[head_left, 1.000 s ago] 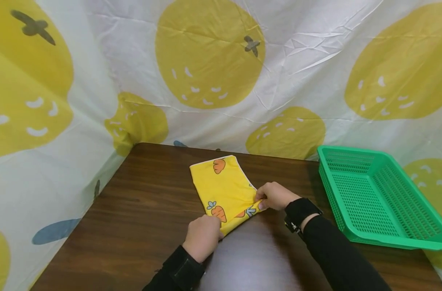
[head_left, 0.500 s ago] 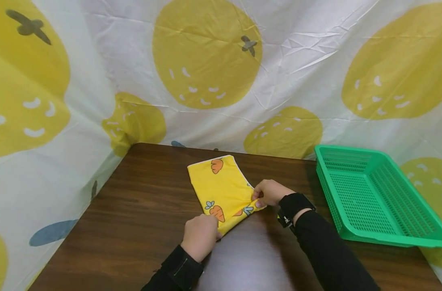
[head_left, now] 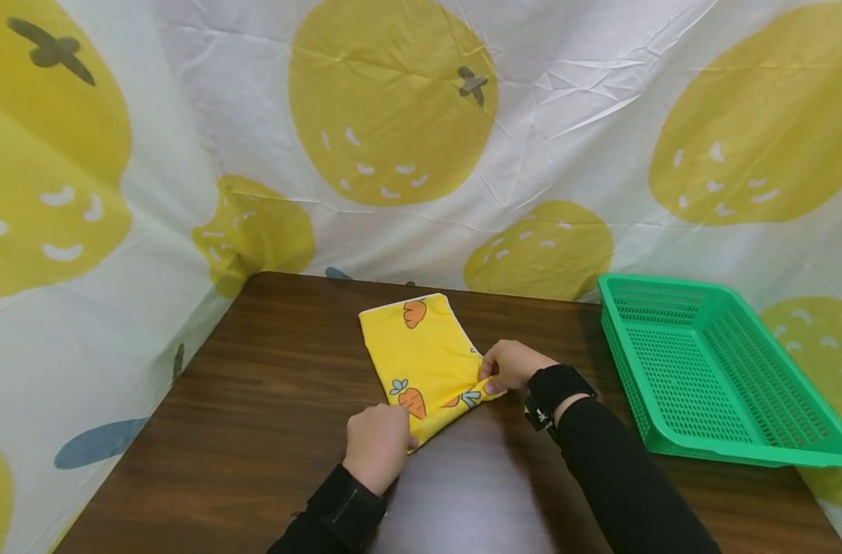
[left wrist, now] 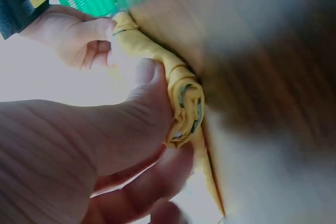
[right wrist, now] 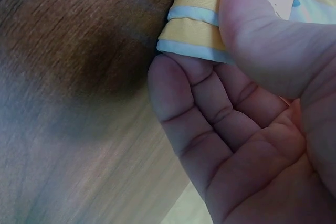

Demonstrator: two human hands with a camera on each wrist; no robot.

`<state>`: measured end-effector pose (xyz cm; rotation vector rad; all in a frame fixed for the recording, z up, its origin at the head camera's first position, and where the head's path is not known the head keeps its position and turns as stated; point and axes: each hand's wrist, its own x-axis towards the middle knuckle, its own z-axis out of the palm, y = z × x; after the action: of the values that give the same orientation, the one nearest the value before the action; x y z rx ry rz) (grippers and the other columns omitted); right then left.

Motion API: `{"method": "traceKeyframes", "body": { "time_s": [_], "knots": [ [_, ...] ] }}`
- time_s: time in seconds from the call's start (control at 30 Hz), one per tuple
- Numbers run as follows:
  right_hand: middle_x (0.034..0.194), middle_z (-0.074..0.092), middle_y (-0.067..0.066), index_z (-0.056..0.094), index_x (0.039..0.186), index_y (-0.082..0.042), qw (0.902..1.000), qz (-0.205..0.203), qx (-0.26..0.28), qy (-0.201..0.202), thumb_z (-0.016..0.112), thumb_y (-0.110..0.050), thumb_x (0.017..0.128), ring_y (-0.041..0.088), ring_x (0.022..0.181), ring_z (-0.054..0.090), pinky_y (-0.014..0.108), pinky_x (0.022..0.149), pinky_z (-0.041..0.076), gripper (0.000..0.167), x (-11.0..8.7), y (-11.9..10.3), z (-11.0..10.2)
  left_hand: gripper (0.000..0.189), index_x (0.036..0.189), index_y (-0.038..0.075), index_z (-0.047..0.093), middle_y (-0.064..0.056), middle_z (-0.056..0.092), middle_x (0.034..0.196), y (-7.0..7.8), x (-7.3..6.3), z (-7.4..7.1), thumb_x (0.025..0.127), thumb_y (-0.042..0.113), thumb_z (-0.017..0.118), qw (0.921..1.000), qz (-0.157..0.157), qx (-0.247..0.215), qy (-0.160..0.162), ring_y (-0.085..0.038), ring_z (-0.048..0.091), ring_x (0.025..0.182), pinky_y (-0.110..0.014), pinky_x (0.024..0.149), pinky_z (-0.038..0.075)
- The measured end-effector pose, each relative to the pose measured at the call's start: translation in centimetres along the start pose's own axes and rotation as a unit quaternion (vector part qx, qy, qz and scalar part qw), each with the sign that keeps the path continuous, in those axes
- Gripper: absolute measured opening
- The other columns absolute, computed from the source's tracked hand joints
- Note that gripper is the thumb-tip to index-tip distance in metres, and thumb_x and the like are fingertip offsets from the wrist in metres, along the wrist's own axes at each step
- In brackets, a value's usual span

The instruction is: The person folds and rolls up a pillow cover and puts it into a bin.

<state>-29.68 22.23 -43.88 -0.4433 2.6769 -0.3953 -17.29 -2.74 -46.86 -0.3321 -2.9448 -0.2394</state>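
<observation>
A yellow cloth [head_left: 424, 338] with orange carrots and a white edge lies on the brown table, its near edge rolled up. My left hand [head_left: 378, 442] pinches the roll's left end between thumb and fingers. Seen from the left wrist, that end is a coiled spiral of layers [left wrist: 186, 111], with the thumb on one side and fingers beneath. At the roll's right end, my right hand [head_left: 514, 365] pinches the cloth. Its thumb lies on top and curled fingers sit under the white-trimmed layers [right wrist: 197, 32] in the right wrist view. The far part of the cloth is flat.
A green plastic basket [head_left: 659, 450] with slotted walls stands on the right of the table [head_left: 268, 392], beside my right forearm. Behind and to the left hangs a white sheet [head_left: 241, 100] printed with big yellow fruit.
My left hand has shifted slightly up and left at the roll's end. My right hand keeps its pinch almost in place. The whole head view has drifted a little.
</observation>
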Motion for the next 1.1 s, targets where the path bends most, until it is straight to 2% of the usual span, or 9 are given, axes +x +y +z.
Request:
{"method": "traceKeyframes", "body": {
  "time_s": [0.13,0.23,0.3,0.43,0.53,0.67,0.8,0.97,1.1],
  "knots": [
    [0.085,0.066,-0.004,0.075,0.087,-0.015,1.0,-0.005,0.0,0.0,0.088,-0.015,0.088,0.015,0.083,0.057,0.03,0.082,0.046,0.013,0.0,0.0,0.0,0.033,0.088,0.01,0.081,-0.006,0.071,0.079,0.2,-0.2,0.3,0.072,0.032,0.1,0.9992,0.02,0.01,0.034,-0.022,0.062,0.072,-0.041,0.057,0.055],
    [0.083,0.065,-0.004,0.075,0.086,-0.014,1.0,-0.008,0.001,0.001,0.089,-0.014,0.087,0.015,0.081,0.056,0.028,0.078,0.045,0.014,-0.1,0.0,0.0,0.027,0.083,0.01,0.081,-0.005,0.071,0.077,0.4,-0.3,0.4,0.072,0.025,0.1,0.9975,0.044,0.024,0.051,-0.02,0.06,0.072,-0.039,0.055,0.055],
    [0.081,0.064,-0.005,0.074,0.086,-0.014,1.0,-0.007,0.004,0.0,0.088,-0.013,0.087,0.014,0.08,0.056,0.027,0.077,0.044,0.014,-0.1,-0.1,0.0,0.03,0.083,0.009,0.08,-0.005,0.071,0.077,0.6,-0.4,0.4,0.071,0.028,0.1,0.997,0.048,0.031,0.052,-0.02,0.06,0.071,-0.038,0.055,0.055],
    [0.081,0.064,-0.004,0.075,0.086,-0.013,1.0,-0.006,0.006,-0.001,0.086,-0.014,0.089,0.014,0.078,0.055,0.026,0.074,0.043,0.012,-0.3,-0.5,-0.1,0.044,0.086,0.009,0.081,-0.006,0.07,0.081,0.7,-0.4,0.3,0.064,0.039,0.104,0.9975,0.043,0.028,0.047,-0.021,0.06,0.073,-0.039,0.056,0.056],
    [0.082,0.064,-0.004,0.075,0.088,-0.013,1.0,0.001,0.006,-0.008,0.084,-0.015,0.092,0.014,0.078,0.055,0.026,0.072,0.043,0.01,-0.3,-0.8,-0.1,0.049,0.09,0.008,0.081,-0.007,0.069,0.086,0.7,-0.4,0.3,0.062,0.04,0.104,0.9975,0.041,0.027,0.05,-0.021,0.06,0.075,-0.039,0.056,0.056],
    [0.083,0.064,-0.003,0.076,0.09,-0.012,0.9992,0.013,0.018,-0.032,0.08,-0.017,0.096,0.014,0.074,0.057,0.025,0.069,0.044,0.009,-0.5,-1.2,0.0,0.053,0.101,0.005,0.078,-0.009,0.071,0.091,0.7,-0.2,0.4,0.065,0.034,0.104,0.9972,0.038,0.023,0.059,-0.023,0.06,0.076,-0.039,0.055,0.055],
    [0.084,0.064,-0.001,0.076,0.091,-0.012,0.9973,0.023,0.043,-0.054,0.077,-0.018,0.099,0.014,0.07,0.06,0.025,0.065,0.047,0.01,-0.9,-1.6,0.1,0.057,0.112,0.002,0.074,-0.013,0.072,0.095,0.6,-0.1,0.4,0.07,0.027,0.102,0.9981,0.035,0.0,0.052,-0.024,0.061,0.079,-0.038,0.058,0.055],
    [0.083,0.062,-0.001,0.075,0.091,-0.013,0.9973,0.024,0.042,-0.056,0.077,-0.019,0.098,0.015,0.073,0.057,0.026,0.066,0.044,0.01,-1.0,-1.6,0.1,0.047,0.108,0.0,0.073,-0.015,0.07,0.098,0.4,0.1,0.5,0.073,0.017,0.099,0.9978,0.03,-0.03,0.05,-0.026,0.065,0.083,-0.041,0.064,0.059],
    [0.084,0.063,-0.001,0.075,0.091,-0.013,0.9965,0.03,0.052,-0.059,0.079,-0.019,0.097,0.015,0.073,0.058,0.026,0.066,0.045,0.01,-0.8,-1.5,0.1,0.041,0.106,0.0,0.074,-0.014,0.072,0.096,0.0,0.5,0.5,0.076,0.017,0.097,0.9986,0.029,-0.026,0.035,-0.027,0.067,0.084,-0.042,0.067,0.06]
  ]
}}
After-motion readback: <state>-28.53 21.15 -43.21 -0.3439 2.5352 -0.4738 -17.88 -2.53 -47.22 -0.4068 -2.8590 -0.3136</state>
